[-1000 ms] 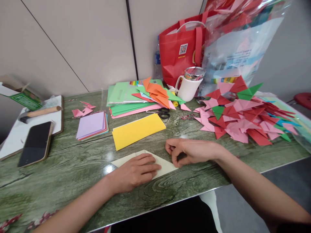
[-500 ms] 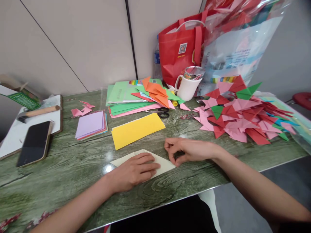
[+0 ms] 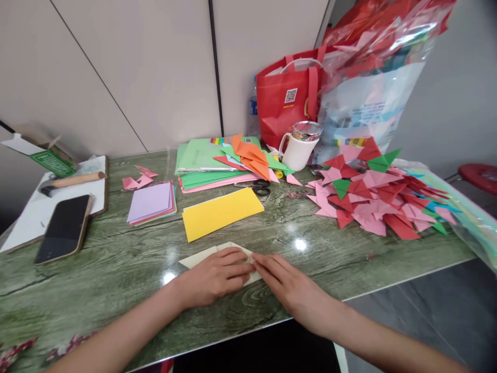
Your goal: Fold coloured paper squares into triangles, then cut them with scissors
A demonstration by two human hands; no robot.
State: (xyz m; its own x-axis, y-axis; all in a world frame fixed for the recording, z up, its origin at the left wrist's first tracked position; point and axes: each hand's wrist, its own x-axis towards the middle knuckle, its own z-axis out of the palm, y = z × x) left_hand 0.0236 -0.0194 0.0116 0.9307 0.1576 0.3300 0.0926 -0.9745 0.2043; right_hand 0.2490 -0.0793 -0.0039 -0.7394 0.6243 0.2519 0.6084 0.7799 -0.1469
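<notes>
A pale cream sheet of folded paper [image 3: 197, 257] lies on the table near its front edge, one pointed corner sticking out to the left. My left hand [image 3: 217, 274] lies flat across the middle of it, fingers stretched to the right. From the right side, my right hand [image 3: 285, 282] rests with straight fingers on the paper's right end, its fingertips almost touching those of my left hand. Both hands cover much of the sheet, so the fold under them is partly hidden. Just beyond is a stack of yellow paper strips [image 3: 223, 213].
Lilac-topped square papers [image 3: 149, 201], scissors [image 3: 261, 190] and green paper packs [image 3: 202, 155] lie behind. A pile of folded pink, red and green pieces [image 3: 373, 194] is right, near a white mug [image 3: 298, 151] and red bag [image 3: 285, 106]. A phone [image 3: 64, 228] and hammer [image 3: 73, 181] are left.
My right hand has let go of the paper's right corner and moved left, flattening onto the sheet. The right corner now looks folded inward. My left hand has stayed on the paper.
</notes>
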